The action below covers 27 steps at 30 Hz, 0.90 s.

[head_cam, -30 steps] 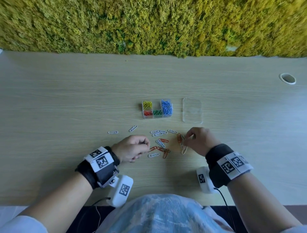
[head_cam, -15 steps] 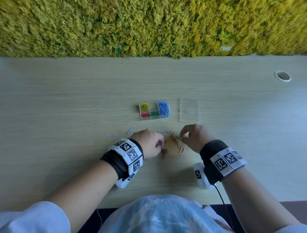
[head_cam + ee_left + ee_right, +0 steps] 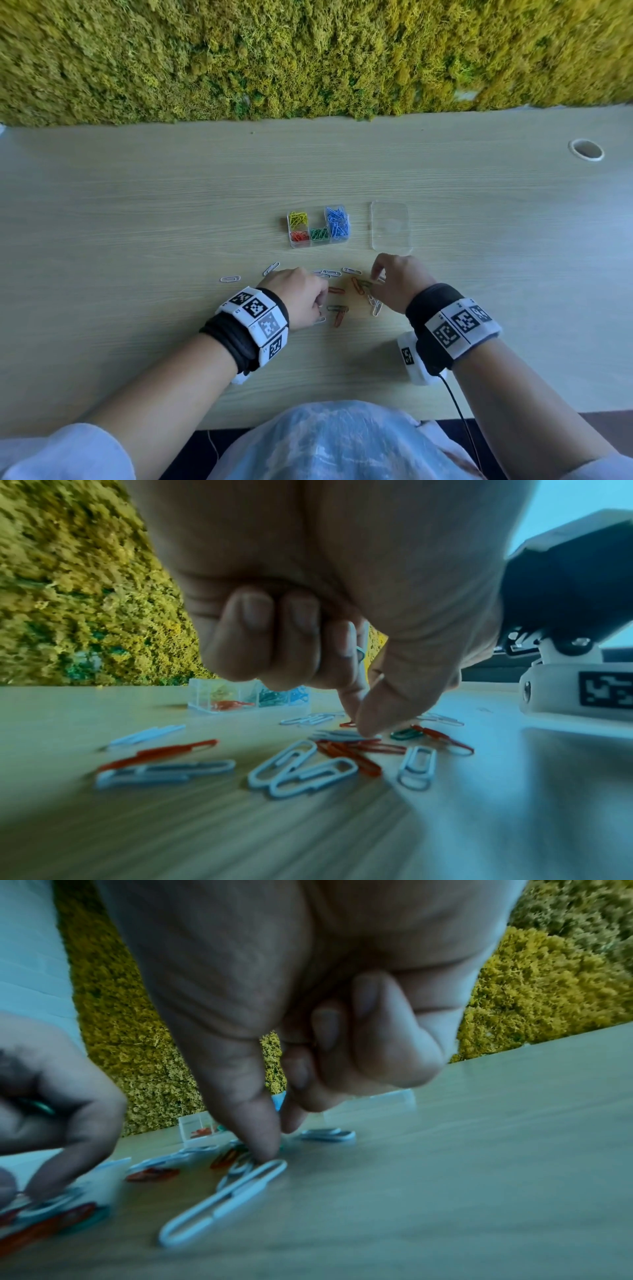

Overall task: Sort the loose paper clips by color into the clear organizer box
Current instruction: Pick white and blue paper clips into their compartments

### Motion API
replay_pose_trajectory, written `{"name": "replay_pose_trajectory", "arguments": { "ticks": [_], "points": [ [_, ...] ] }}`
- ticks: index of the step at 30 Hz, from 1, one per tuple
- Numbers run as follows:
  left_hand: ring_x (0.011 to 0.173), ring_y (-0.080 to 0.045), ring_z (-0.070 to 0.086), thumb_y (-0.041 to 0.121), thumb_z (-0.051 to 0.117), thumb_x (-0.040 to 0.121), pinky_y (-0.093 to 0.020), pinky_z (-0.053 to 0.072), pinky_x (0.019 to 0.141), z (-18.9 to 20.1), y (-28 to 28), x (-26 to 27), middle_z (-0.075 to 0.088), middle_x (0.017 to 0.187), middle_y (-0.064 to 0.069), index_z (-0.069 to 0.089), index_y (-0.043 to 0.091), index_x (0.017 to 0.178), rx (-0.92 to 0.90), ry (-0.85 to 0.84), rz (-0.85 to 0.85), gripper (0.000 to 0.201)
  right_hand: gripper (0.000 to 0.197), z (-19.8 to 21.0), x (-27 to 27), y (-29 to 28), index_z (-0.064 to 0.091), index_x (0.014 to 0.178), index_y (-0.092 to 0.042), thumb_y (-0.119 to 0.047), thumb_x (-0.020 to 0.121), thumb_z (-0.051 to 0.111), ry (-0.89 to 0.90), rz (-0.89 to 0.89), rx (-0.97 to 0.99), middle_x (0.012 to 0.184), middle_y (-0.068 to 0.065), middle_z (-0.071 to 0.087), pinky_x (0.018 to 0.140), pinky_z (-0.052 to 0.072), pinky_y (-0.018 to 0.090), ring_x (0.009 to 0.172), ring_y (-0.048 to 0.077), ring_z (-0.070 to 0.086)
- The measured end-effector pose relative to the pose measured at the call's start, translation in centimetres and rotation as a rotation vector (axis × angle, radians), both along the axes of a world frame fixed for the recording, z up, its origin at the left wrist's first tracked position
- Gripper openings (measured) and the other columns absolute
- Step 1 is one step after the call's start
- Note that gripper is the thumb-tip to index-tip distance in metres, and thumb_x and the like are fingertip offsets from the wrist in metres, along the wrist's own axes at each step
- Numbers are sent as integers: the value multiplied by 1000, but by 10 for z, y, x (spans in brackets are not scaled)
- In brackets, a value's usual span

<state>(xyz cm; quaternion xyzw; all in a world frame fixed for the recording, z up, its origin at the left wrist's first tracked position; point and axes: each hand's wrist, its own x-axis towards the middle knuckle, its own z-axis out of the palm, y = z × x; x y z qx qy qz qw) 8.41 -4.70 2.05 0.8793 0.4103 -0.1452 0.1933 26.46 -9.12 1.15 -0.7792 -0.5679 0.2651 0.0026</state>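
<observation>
I observed both forearms reaching forward over the wooden surface [image 3: 137, 212], palms turned down, wrists raised and the fingers pointing down into the scatter of loose paper clips [image 3: 337, 301]. The left hand [image 3: 299, 296] had its three outer fingers [image 3: 246, 639] curled into the palm, where they held what looked like a green clip, largely hidden; its thumb and forefinger came together tip to tip on a white clip [image 3: 337, 734] lying flat among red ones. The right hand [image 3: 397, 282] was set likewise: outer fingers folded in, thumb and forefinger meeting at the surface over a green clip [image 3: 281, 1146] beside a long white clip [image 3: 226, 1202]. I could not tell whether either clip had left the surface. The clear organizer box [image 3: 318, 226] stood beyond the hands, apart from both, with yellow, red, green and blue clips each in a separate compartment. Its clear lid [image 3: 390, 228] lay flat just to the right of it. White, red and green clips remained on the surface between and left of the hands. A wall of yellow-green moss [image 3: 308, 58] ran along the far edge.
</observation>
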Motion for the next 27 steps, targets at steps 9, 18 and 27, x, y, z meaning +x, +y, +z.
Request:
{"name": "replay_pose_trajectory", "arguments": {
  "ticks": [9, 18, 27],
  "points": [
    [92, -24, 62, 22, 55, 87, -31, 45, 74, 2, -3, 22, 66, 101, 0, 66, 26, 97, 33, 46, -82, 15, 19, -1, -4, 8, 68, 98, -10, -23, 88, 57, -11, 0, -11, 95, 7, 65, 51, 37, 20, 75, 17, 52],
    [78, -19, 57, 26, 60, 79, -26, 43, 64, -2, 4, 17, 56, 79, 7, 59, 24, 79, -94, -5, 7, 2, 22, -3, 0, 7, 68, 91, -8, -28, 87, 60, 1, -20, -40, 77, 2, 58, 45, 36, 18, 68, 17, 51],
    [45, -10, 35, 10, 52, 73, -19, 29, 37, 2, 18, -6, 43, 61, -1, 45, 15, 73, -878, -670, 550, 9, 23, -5, -2, 9, 68, 93, -8, -29, 88, 59, -87, 23, -18, 81, 3, 58, 44, 35, 18, 65, 14, 50]
  ]
}}
